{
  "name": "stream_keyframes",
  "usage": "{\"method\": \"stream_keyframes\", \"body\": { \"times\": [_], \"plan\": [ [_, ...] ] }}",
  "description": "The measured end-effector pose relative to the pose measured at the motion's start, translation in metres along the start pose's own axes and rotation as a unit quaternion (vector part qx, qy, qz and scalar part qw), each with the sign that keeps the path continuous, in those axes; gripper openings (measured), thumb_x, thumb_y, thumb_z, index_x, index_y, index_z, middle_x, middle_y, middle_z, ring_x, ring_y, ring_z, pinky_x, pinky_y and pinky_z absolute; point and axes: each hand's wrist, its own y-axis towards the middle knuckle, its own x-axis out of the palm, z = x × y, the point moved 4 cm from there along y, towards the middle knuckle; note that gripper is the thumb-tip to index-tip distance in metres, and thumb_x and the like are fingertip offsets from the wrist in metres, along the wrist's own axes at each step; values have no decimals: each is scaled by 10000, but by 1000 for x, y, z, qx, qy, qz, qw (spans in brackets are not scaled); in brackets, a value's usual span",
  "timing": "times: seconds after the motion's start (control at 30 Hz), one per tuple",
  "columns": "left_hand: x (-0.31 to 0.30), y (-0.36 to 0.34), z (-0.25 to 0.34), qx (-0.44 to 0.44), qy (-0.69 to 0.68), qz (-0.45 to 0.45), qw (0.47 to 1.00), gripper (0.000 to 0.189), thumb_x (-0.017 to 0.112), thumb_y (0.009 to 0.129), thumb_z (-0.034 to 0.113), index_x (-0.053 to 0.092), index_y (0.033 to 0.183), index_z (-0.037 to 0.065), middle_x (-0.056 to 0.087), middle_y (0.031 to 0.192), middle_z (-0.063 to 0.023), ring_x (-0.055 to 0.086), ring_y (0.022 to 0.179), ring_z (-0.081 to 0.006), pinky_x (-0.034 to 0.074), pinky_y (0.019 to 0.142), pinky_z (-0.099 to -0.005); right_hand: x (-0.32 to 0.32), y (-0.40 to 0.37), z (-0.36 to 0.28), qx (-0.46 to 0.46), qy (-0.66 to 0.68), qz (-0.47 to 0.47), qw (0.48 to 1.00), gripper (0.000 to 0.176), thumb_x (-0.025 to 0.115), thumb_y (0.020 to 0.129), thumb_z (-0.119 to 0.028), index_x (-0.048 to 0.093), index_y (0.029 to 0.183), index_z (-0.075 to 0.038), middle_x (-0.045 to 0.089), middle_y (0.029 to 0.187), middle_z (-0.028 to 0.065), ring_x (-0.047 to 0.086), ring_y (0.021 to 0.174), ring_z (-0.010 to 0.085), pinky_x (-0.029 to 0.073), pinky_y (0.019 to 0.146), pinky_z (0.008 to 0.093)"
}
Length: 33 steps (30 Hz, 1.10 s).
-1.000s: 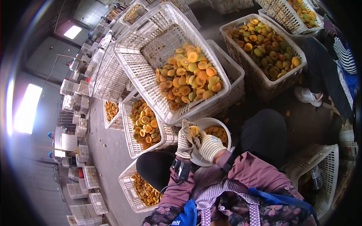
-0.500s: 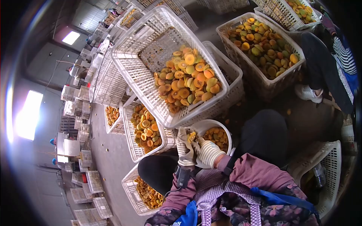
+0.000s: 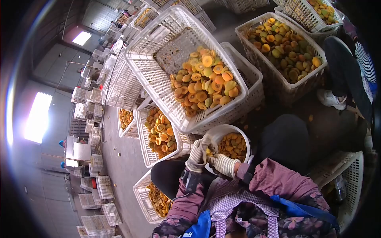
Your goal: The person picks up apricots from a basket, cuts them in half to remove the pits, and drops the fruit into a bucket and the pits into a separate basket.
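Note:
My left hand (image 3: 197, 154), in a white glove, is closed around a small orange-yellow fruit piece (image 3: 208, 151), partly hidden by the fingers. My right hand (image 3: 223, 164), in a striped glove, meets it at the fruit with its fingers closed; what it grips is hidden. Just behind both hands stands a white bucket (image 3: 247, 147) with fruit pieces (image 3: 232, 145) inside. Above it, a large white crate (image 3: 149, 71) is tilted toward me, holding halved orange and green fruit (image 3: 201, 85).
Crates of fruit stand at left (image 3: 143, 148), lower left (image 3: 143, 198) and upper right (image 3: 254, 51). A crate with a plastic bottle (image 3: 340, 186) is at lower right. Another person's dark-clad leg (image 3: 335, 59) and white shoe (image 3: 331, 99) show at right.
The whole view has shifted, so the crates appear slightly further right. My hands remain together by the bucket, and less of the fruit piece shows between them.

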Motion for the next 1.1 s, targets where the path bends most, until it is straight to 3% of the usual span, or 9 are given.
{"method": "stream_keyframes", "body": {
  "times": [0.13,0.17,0.3,0.4,0.53,0.63,0.83,1.0,1.1],
  "plan": [
    [-14,7,3,127,-238,-72,960,496,470,872,524,516,687,66,523,655,-65,511,538,-189,446,484,-309,13,-14,-13,110,67,-59,990,500,486,830,-604,538,788,-109,458,489,8,383,345,135,289,330,274],
    [-31,8,7,178,-211,165,947,439,490,877,479,532,851,42,534,726,-62,505,539,-184,470,505,-322,14,-13,-12,131,138,-78,979,479,481,842,-583,533,791,-110,450,495,10,379,353,135,287,336,274],
    [-100,44,-4,158,-839,-209,476,570,538,891,274,338,1307,-61,487,1225,-194,566,1015,-285,485,884,-371,9,12,20,160,261,84,948,388,464,881,-496,526,812,-120,439,529,16,376,384,143,298,358,278],
    [-66,89,42,253,-296,211,897,401,502,904,187,412,1208,-58,532,1182,-125,605,885,-232,499,795,-349,-6,26,38,177,278,179,927,298,470,885,-433,515,891,-139,465,564,28,422,418,159,344,392,288],
    [-52,258,-6,191,410,60,890,233,532,823,58,533,1054,32,613,955,-81,603,827,-178,486,708,-283,-12,42,45,164,236,208,935,310,465,886,-427,518,938,-126,478,590,38,447,437,177,380,412,327],
    [-5,225,24,142,508,113,842,341,649,755,90,518,1062,19,595,923,-103,572,797,-202,480,734,-333,-24,58,66,131,66,257,955,431,439,899,-434,473,1127,-70,545,722,85,520,573,206,438,516,359],
    [-10,134,28,283,114,57,951,205,533,837,12,460,1028,19,529,898,-45,525,781,-110,458,708,-229,-43,65,37,-182,-10,361,915,412,469,885,-369,499,1112,-27,602,843,217,576,784,379,462,711,388],
    [-11,52,-18,289,229,35,929,227,442,885,50,463,1108,14,560,1092,-112,569,977,-184,464,829,-276,-42,31,-9,-116,-108,313,936,387,451,909,-338,492,1143,-32,604,934,241,562,880,415,450,721,428],
    [4,33,-13,261,-87,18,961,288,422,923,135,419,1189,27,557,1089,-115,590,934,-211,472,846,-301,-34,17,-21,-64,-196,276,939,433,436,907,-375,485,1169,-34,603,921,255,561,867,428,453,715,439]
  ]
}}
